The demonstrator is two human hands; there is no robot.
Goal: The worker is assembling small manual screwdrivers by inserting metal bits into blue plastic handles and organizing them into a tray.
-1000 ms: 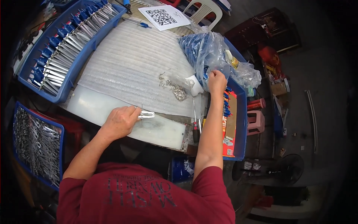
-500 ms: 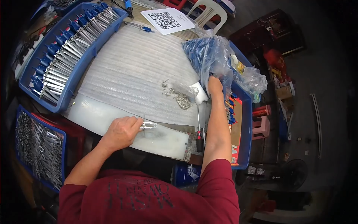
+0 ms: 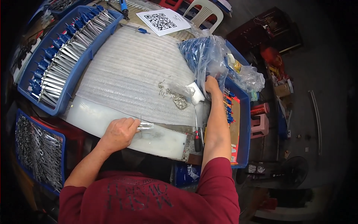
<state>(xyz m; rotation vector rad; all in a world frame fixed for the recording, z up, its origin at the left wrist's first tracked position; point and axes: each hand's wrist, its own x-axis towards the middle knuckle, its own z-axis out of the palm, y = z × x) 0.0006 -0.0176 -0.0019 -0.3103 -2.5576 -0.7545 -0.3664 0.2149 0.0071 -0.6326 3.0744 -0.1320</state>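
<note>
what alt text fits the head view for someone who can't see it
A person's left hand holds a small metal part on a white board, while the right hand reaches into a clear plastic bag of blue-handled pieces.

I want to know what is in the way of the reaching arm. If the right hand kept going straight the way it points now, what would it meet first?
The right hand points up the bench into the clear plastic bag of blue-handled parts. It already seems to touch the bag's lower edge, so the bag comes first, though depth is hard to judge here.

Small metal clip [image 3: 146, 126] flat on white board; clear bag [image 3: 209, 59] bulging with blue parts.
</note>
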